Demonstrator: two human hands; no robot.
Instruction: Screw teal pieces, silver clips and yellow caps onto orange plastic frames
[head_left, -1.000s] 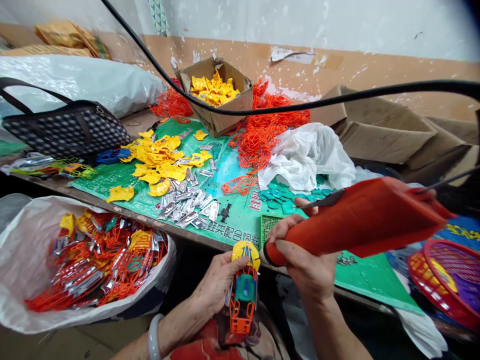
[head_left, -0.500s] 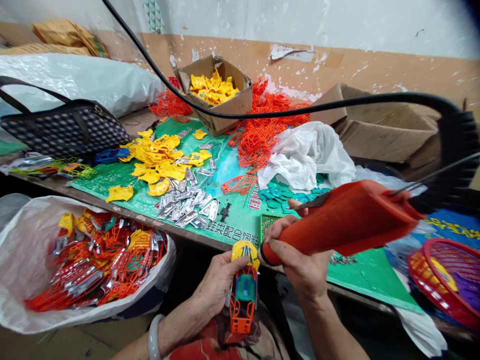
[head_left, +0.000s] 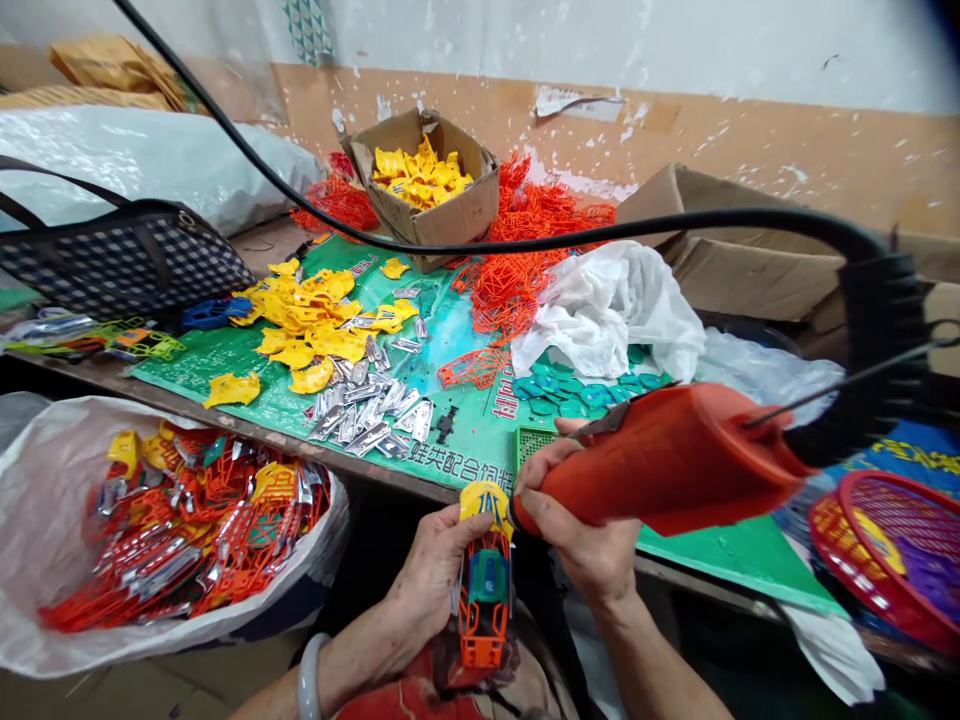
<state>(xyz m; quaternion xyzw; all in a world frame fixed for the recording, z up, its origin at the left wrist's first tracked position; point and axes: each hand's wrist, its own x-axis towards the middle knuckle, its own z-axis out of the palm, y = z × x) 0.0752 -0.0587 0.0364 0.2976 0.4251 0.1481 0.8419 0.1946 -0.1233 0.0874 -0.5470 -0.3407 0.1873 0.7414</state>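
Pinching orange-and-yellow assembly [head_left: 487,580], near centre, in left hand [head_left: 429,560]; gripping red tool [head_left: 675,460], just right, in right hand [head_left: 589,545]. Could mar yellow piece [head_left: 478,495] through tool skid or slack left pinch.

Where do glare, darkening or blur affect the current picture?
Head view: bright glints on the silver parts and the red basket; head view: the top right corner darkens to near black; head view: the assembly in the left hand shows no strong blur.
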